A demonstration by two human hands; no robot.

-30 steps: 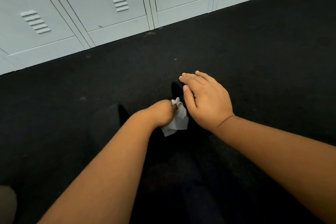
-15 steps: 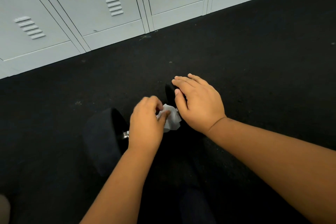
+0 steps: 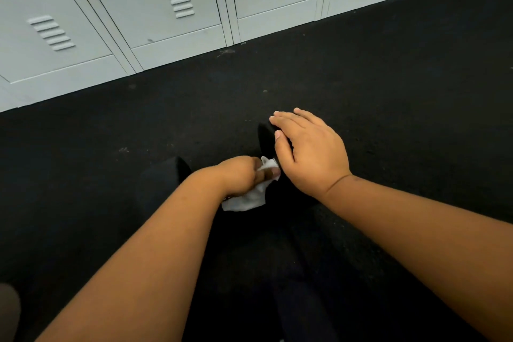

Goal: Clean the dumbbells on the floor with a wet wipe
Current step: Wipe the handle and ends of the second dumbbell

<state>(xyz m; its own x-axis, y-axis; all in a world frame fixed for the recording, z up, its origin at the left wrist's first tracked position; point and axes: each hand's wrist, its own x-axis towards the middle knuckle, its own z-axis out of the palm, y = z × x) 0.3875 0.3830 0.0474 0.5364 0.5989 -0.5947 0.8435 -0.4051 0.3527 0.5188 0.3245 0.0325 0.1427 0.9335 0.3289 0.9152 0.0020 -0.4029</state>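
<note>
Right hand [image 3: 311, 153] rests flat, fingers spread, steadying the black rubber-ended dumbbell [image 3: 163, 189] on the floor — left hand [image 3: 238, 175] pinches the crumpled white wet wipe [image 3: 249, 198] round its handle.

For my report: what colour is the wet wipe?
White; the wet wipe, held by the left hand, shows in the head view.

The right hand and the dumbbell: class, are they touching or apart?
Touching. The head view shows the right hand lying flat on the dumbbell's far black end, fingers over its top edge with no gap.
</note>
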